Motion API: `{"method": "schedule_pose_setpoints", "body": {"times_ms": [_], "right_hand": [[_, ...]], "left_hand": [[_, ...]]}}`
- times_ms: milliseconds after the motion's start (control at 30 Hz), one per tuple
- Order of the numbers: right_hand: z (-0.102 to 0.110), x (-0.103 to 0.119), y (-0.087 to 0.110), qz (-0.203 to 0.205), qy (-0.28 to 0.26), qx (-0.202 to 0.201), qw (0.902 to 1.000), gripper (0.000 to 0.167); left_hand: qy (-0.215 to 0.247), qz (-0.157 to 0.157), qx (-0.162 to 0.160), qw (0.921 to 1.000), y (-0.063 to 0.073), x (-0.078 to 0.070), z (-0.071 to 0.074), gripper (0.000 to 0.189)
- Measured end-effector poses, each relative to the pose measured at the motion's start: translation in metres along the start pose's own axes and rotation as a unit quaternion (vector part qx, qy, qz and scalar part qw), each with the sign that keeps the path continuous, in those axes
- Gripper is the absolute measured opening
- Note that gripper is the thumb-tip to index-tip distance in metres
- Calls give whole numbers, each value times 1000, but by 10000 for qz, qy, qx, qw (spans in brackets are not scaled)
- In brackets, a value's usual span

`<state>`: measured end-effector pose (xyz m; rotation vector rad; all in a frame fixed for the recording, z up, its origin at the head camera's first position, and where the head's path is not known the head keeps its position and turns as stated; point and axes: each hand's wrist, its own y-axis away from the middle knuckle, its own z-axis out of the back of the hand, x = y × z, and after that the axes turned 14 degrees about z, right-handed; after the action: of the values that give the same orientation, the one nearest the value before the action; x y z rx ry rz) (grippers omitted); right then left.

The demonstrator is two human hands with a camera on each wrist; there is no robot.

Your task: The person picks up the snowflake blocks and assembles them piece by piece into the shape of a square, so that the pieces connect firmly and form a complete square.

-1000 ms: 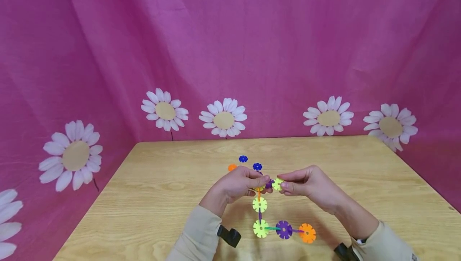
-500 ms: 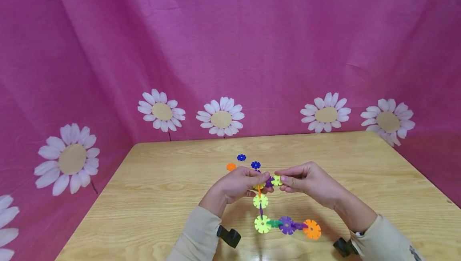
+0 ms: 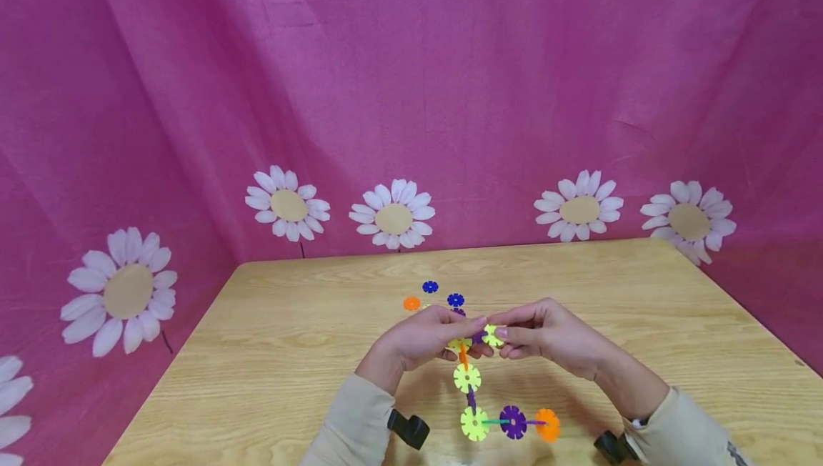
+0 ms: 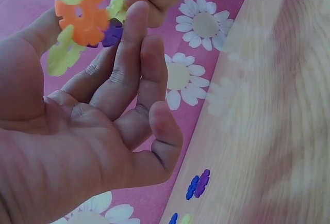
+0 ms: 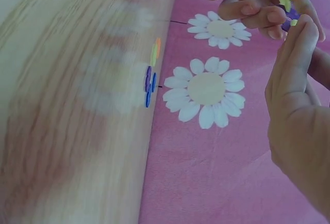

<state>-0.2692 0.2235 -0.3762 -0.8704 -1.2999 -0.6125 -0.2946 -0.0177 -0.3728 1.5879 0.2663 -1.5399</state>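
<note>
Disc chain [image 3: 476, 415] swung; right sleeve [image 3: 675, 427] marking [image 3: 736, 454] unreadable

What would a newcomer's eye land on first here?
Probably the magenta backdrop with its white daisies, behind the wooden table. Then the bright chain of notched discs low in the head view, held by the left hand; the right hand pinches a yellow-green disc close by.

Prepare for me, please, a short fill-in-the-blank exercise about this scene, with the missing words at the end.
1. The disc that the right hand pinches is ____.
2. The green disc joins the bottom yellow disc to a ____ disc.
3. The connected disc closest to the right sleeve is ____.
4. The blue discs on the table number ____.
Missing words: yellow; purple; orange; two.
</note>
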Motion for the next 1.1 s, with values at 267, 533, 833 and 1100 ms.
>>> {"method": "schedule_pose_setpoints", "body": {"times_ms": [267,533,833,1100], "right_hand": [[-5,0,-1,-39,392,65,9992,40],[-6,-2,0,-169,366,7,9992,40],[-12,-4,1,-194,289,-259,9991,38],[-14,1,-2,-167,548,-300,9979,37]], "left_hand": [[35,-304,375,9988,-5,1,-4,38],[-538,-43,178,9984,0,0,-3,37],[-1035,53,46,9946,4,2,2,35],[-722,-85,174,9972,4,3,8,34]]}}
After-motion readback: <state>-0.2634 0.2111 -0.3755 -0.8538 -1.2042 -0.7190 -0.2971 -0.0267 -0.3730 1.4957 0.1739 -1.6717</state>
